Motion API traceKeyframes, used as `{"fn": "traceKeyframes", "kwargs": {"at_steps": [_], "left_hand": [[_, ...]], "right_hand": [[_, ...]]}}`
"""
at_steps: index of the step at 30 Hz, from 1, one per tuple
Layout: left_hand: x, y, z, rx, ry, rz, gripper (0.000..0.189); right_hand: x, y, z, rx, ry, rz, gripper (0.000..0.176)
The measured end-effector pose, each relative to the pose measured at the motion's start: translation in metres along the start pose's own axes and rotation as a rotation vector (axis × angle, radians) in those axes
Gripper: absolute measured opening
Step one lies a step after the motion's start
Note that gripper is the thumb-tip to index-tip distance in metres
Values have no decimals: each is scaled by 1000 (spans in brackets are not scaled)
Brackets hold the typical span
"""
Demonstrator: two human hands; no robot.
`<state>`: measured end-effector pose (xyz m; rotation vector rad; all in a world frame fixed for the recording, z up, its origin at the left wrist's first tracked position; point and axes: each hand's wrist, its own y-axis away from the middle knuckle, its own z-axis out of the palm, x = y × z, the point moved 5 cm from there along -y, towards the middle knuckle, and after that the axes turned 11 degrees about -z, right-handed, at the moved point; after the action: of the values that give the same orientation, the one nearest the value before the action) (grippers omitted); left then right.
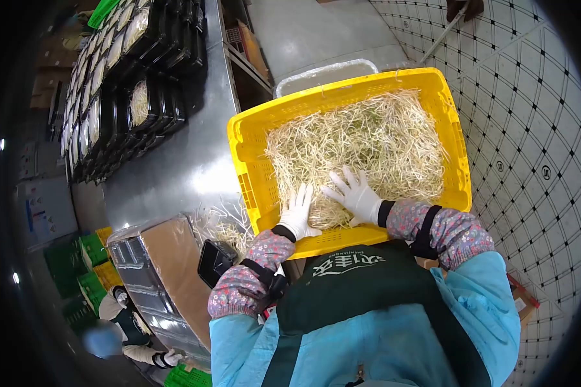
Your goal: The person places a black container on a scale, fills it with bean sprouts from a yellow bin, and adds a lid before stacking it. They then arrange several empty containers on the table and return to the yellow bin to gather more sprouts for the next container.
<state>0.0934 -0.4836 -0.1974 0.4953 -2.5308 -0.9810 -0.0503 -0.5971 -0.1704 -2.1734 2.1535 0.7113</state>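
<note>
A yellow plastic crate [348,82] full of pale bean sprouts [368,145] stands right in front of me. My left hand [297,214], in a white glove, lies on the sprouts at the near left, its fingers stretched out. Just right of it, my right hand [358,197], gloved too, rests on the sprouts with fingers spread. Neither hand grips anything that I can see. Left of the crate, loose sprouts [229,232] lie scattered on the metal table [200,161], beside a black plastic tray [215,262].
Stacks of black packed trays [126,84] cover the table's far left. A cardboard box [174,258] with wrapped black trays [142,271] sits near left. Another person [126,322] works at lower left by green crates [90,258]. Patterned flooring [523,129] lies on the right.
</note>
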Motion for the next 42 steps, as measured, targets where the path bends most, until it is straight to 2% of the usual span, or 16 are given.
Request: {"fn": "traceKeyframes", "kwargs": {"at_steps": [3, 6, 8, 11, 14, 17, 19, 20, 22, 25, 27, 31, 33, 34, 37, 42], "left_hand": [[8, -19, 6, 38, -58, -121, 139], [-4, -44, -12, 163, 274, -166, 110], [-7, -42, -24, 305, 409, -102, 93], [-4, -35, -23, 266, 313, -97, 98], [-2, -34, -7, 459, 269, -55, 110], [-2, -44, 1, 410, 333, -135, 113], [-3, -49, -4, 187, 424, -288, 108], [-15, -62, 11, 316, 562, -177, 85], [-6, -46, -7, 251, 589, -144, 65], [6, -8, -38, 259, 453, -101, 39], [-11, 5, -34, 397, 325, 21, 39], [0, 32, -51, 385, 142, 158, 55], [30, 34, -67, 311, -27, 212, 67], [40, 30, -66, 227, -62, 239, 87], [47, 23, -64, 357, 1, 302, 96], [39, 14, -22, 234, 24, 171, 125]], "right_hand": [[6, -11, 5, 114, 14, 9, 111], [57, -32, 9, 302, -307, 33, 98], [73, -23, -26, 229, -345, 68, 96], [78, -19, -31, 106, -216, 102, 110], [59, -13, -32, -17, -53, 180, 129], [48, -26, -7, 31, -56, 189, 125], [61, -30, -1, 148, -197, 204, 102], [75, -34, 2, 153, -307, 217, 94], [87, -24, -13, 287, -363, 195, 65], [113, -6, -27, 241, -310, 203, 54], [139, 5, -56, 208, -312, 363, 48], [156, 14, -105, 509, -387, 232, 55], [137, -6, -115, 427, -491, 158, 62], [124, -17, -114, 329, -529, 159, 65], [130, -39, -37, 79, -279, 109, 97], [130, 6, -33, 343, -380, 291, 117]]}}
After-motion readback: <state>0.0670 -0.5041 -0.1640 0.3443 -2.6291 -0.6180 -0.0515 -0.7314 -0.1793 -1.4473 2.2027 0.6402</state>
